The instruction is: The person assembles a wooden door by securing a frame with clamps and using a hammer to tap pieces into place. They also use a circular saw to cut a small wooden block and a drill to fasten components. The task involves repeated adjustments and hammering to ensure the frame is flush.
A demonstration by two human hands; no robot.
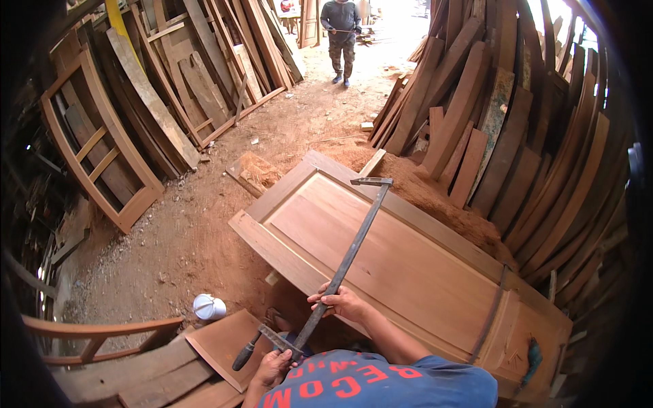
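Note:
A long metal bar clamp [357,241] slants up and away over a wooden panelled door [401,262]. Its fixed jaw is at the far end, above the door. Close to my body, the sliding jaw and the dark screw handle [245,351] stick out to the left. My left hand [274,367] grips the clamp at its near end, beside the sliding jaw. Farther up the bar, my right hand [343,304] holds it with thumb and fingers around it. A second metal clamp bar [491,316] lies across the door at the right.
Planks lean along the right [476,102] and the left [183,81]. A door frame [102,156] stands at the left. A white bucket [209,307] is on the ground near loose boards [163,374]. Sawdust lies around the door. Another person [341,34] stands far ahead.

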